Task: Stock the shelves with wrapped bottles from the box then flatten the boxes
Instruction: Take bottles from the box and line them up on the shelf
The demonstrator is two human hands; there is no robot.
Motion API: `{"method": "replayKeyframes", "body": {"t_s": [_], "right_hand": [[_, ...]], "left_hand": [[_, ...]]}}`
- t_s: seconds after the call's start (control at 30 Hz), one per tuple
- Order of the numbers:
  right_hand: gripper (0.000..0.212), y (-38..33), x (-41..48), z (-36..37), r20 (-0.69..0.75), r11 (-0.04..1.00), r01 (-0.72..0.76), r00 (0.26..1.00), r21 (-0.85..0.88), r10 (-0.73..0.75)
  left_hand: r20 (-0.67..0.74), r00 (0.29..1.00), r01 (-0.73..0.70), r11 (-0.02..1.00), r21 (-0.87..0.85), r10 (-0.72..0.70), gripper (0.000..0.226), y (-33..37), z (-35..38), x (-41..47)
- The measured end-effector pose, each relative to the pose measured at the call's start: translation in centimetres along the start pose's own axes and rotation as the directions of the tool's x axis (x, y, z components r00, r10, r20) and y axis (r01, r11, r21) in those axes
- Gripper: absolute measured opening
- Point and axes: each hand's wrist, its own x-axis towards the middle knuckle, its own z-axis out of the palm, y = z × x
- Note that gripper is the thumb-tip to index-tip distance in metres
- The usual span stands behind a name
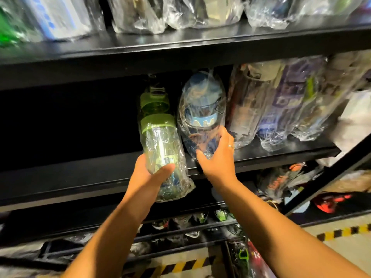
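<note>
My left hand (pixel 149 171) grips the lower end of a plastic-wrapped bottle with a green lid (pixel 158 133), held tilted over the front edge of the black middle shelf (pixel 80 169). My right hand (pixel 217 155) holds the base of a wrapped blue bottle (pixel 201 109), which leans back on that shelf just right of the green one. The two bottles are close together, and I cannot tell if they touch. No box is in view.
Several wrapped bottles (pixel 281 101) stand on the middle shelf to the right. The shelf's left part is dark. The upper shelf (pixel 180 47) holds more wrapped goods. Lower shelves carry wrapped items, and yellow-black tape (pixel 341 231) marks the floor.
</note>
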Motion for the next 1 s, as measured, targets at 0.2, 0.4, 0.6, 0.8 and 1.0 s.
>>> {"method": "replayKeyframes", "body": {"t_s": [0.2, 0.4, 0.6, 0.8, 1.0], "right_hand": [[0.085, -0.4, 1.1, 0.1, -0.007, 0.994, -0.1, 0.995, 0.035, 0.1], [0.075, -0.6, 2.0, 0.7, -0.007, 0.982, -0.183, 0.983, -0.043, 0.183], [0.08, -0.4, 1.6, 0.2, 0.019, 0.992, -0.119, 0.993, -0.039, 0.119], [0.087, 0.6, 0.7, -0.7, 0.036, 0.997, -0.062, 0.997, -0.053, 0.064], [0.08, 0.5, 0.8, -0.3, 0.03, 0.993, -0.035, 0.999, -0.108, 0.038]], "left_hand": [[-0.057, 0.998, 0.008, 1.0, 0.003, -0.008, 0.058, -0.1, 0.4, 1.3], [-0.086, 0.996, 0.013, 0.998, 0.056, -0.008, 0.048, 0.4, 0.5, 1.8], [-0.118, 0.993, -0.01, 0.999, 0.046, 0.015, 0.069, 0.8, 0.7, 2.7], [-0.235, 0.969, -0.044, 0.988, 0.148, 0.078, 0.082, 0.5, 1.1, 4.5], [-0.38, 0.897, -0.12, 0.951, 0.285, 0.227, 0.056, -0.1, 2.2, 6.9]]}}
